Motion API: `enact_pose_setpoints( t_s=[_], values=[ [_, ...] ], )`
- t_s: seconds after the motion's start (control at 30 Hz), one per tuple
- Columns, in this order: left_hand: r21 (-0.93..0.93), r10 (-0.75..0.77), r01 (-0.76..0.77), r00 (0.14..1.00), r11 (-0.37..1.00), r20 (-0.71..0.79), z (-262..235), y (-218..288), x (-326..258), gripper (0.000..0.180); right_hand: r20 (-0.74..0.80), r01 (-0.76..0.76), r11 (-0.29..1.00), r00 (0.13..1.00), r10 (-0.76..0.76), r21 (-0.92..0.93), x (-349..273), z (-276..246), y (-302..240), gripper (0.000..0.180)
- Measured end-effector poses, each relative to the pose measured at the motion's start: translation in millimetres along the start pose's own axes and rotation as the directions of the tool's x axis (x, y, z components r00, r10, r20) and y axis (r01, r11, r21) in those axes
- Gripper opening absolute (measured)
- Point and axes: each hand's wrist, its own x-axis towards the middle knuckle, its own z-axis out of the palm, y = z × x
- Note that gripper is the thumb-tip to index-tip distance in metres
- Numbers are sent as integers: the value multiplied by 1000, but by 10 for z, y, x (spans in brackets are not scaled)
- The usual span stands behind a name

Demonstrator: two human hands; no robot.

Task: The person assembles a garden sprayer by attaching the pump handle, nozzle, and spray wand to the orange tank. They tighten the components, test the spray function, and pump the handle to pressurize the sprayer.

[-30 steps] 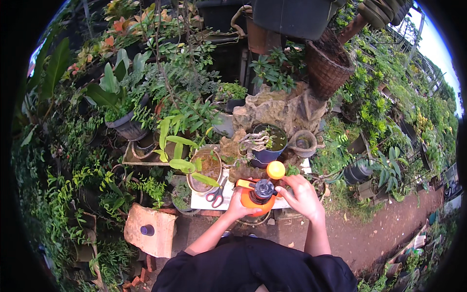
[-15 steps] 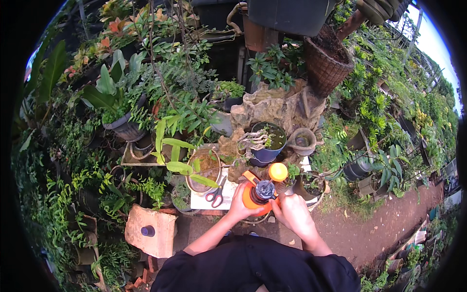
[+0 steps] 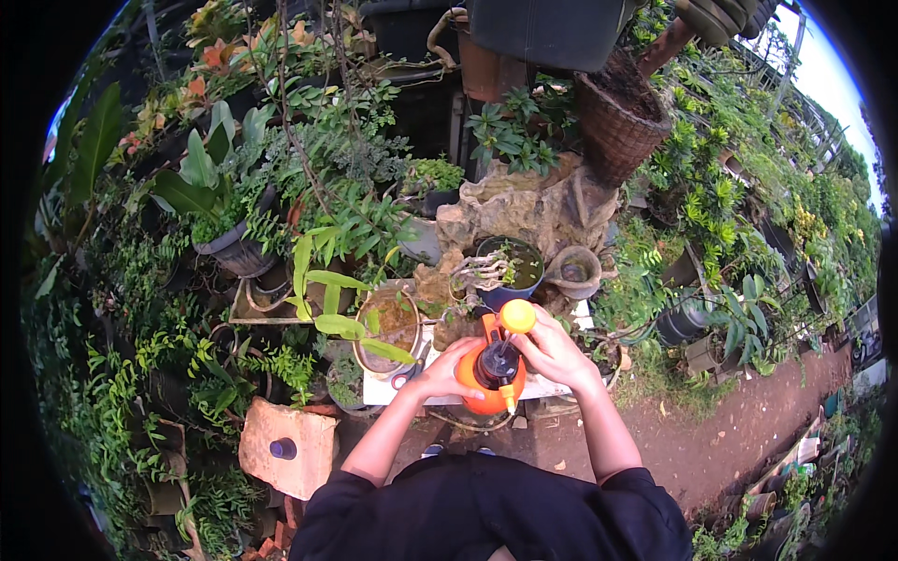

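Near-black shirt (image 3: 491,510), short loose sleeves (image 3: 644,505), bare forearms (image 3: 606,430), left grip (image 3: 441,376) and right grip (image 3: 558,357) ungloved, pale shoe tips (image 3: 432,451).

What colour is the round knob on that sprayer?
The round knob is yellow-orange; the head view shows it best.

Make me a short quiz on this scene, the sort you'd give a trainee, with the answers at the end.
1. True or false: the left hand is touching the orange bottle.

2. Which is nearest to the right hand?
a) the woven pot
b) the yellow knob
c) the brown slab

3. Fill in the colour: the scissors are mostly hidden, but part of a ____ handle shows beside the left hand.

Key:
1. True; it holds the bottle's left side.
2. b; its fingers are right by the knob.
3. Red.
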Motion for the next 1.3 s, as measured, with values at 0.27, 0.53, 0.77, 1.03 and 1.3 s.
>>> enact_pose_setpoints(
  t_s=[0.27,0.53,0.77,1.03,1.3],
  values=[
    [-350,-161,93,972,932,-172,-16,-71,-160,91,-156,-38,999,987,38,7,9,461,355,15],
    [265,131,-14,894,964,-428,711,137,-375,105,-362,-395,819,898,250,-416,-164,425,-84,16],
    [331,164,-22,898,943,-407,455,-8,-358,97,-236,-379,875,919,317,-300,-367,269,-192,25],
    [-394,-183,-21,863,919,-470,983,354,-685,40,48,-496,860,868,494,122,-474,272,-329,69],
    [-606,-304,98,920,790,-247,995,777,-360,45,68,-415,909,907,416,-34,-396,140,-422,51]
  ],
)
